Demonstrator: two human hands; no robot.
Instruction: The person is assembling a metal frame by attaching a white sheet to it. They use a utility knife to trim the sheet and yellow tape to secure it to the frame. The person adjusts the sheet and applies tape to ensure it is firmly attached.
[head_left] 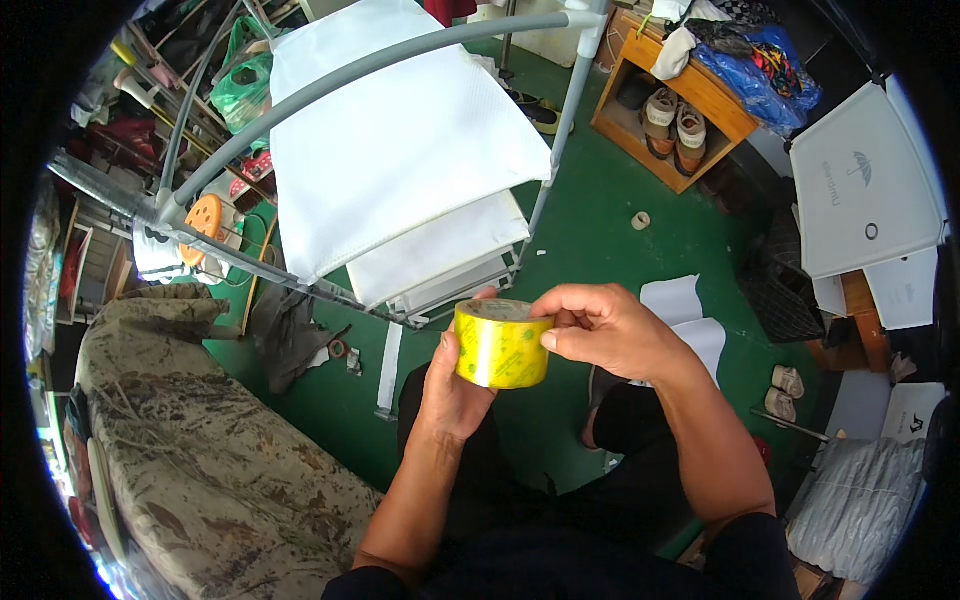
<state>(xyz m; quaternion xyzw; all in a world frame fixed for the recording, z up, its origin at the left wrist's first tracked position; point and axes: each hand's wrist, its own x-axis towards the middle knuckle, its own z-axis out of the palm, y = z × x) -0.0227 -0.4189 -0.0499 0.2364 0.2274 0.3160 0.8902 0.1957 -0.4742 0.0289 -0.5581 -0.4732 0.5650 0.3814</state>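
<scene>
A wide roll of yellow packing tape (500, 350) is up in front of me, above my lap. My left hand (452, 385) is closed round its left side and underside, thumb along the outer face. At the roll's upper right edge, my right hand (605, 330) has its thumb and index finger pinched together against the tape; whether a loose tape end is between them cannot be made out. Beyond the roll stands a grey tube frame (400, 55) with a white sheet panel (400, 150) on it.
A camouflage cloth (190, 420) drapes over something at my left. White paper sheets (690, 320) lie on the green floor at right. Farther back stands a wooden cabinet (640, 85) holding shoes. White boxes (870, 180) lean at the far right; cluttered shelves line the left.
</scene>
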